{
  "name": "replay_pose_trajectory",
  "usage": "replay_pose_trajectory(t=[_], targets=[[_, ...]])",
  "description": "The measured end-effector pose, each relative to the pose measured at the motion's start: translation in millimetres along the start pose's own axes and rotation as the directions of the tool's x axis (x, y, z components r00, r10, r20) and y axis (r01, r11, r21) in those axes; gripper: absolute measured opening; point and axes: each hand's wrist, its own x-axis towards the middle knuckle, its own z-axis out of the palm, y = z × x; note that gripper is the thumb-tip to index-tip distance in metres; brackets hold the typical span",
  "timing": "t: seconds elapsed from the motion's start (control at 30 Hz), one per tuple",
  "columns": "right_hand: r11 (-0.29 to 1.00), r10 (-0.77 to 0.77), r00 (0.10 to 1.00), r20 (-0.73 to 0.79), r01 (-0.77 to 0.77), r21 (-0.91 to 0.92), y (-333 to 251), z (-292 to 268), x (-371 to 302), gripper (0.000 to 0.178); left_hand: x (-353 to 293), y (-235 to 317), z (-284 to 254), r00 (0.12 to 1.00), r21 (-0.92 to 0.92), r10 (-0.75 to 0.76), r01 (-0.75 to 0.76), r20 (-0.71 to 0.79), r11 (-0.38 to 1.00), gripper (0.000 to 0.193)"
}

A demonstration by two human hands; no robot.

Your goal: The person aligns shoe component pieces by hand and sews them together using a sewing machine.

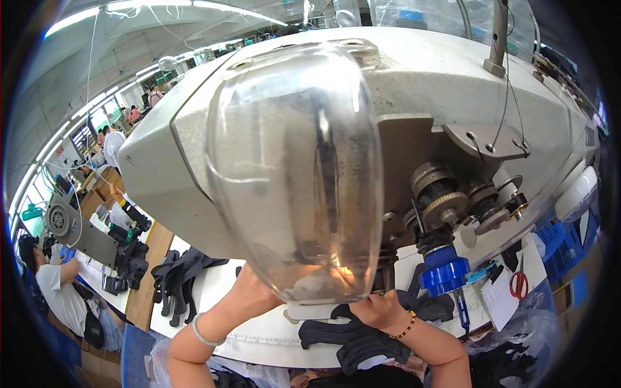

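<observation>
A large white sewing machine [453,71] fills the upper middle, with a clear plastic guard [291,168] hanging before its needle area. My left hand [260,288] reaches in behind the guard's lower left edge; its fingers are blurred by the plastic and the lamp glare. Close to the needle area, at the guard's lower right corner, my right hand [380,309] is closed. What its fingers hold, if anything, is hidden. Black strap-like fabric pieces [362,339] lie on the white table [259,346] just below and beside my right hand.
More black pieces [184,278] are heaped at the table's left. Thread tension dials [446,207] and a blue round part [445,271] jut from the machine. Red-handled scissors [519,284] lie on paper at the right. Another person [61,291] sits at the far left.
</observation>
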Motion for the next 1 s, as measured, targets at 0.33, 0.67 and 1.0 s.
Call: replay_pose_trajectory(t=[0.33, 0.67, 1.0], targets=[[0.978, 0.036, 0.999, -0.02, -0.04, -0.205, -11.5, -4.6, 6.1, 0.035, -25.5, -22.0, 22.2, 0.999, 0.035, 0.0, 0.002, -0.053, 0.999, 0.039], [0.984, -0.02, 0.997, -0.079, 0.006, -0.178, -5.1, 0.3, 8.6, 0.016, -12.3, -18.6, 18.3, 0.998, -0.065, -0.017, 0.013, -0.059, 0.998, 0.036], [0.883, -0.127, 0.982, 0.138, 0.175, -0.435, -8.8, 9.5, -4.0, 0.033, -55.5, -79.1, 65.3, 0.996, -0.094, -0.075, 0.069, -0.054, 0.993, 0.025]])
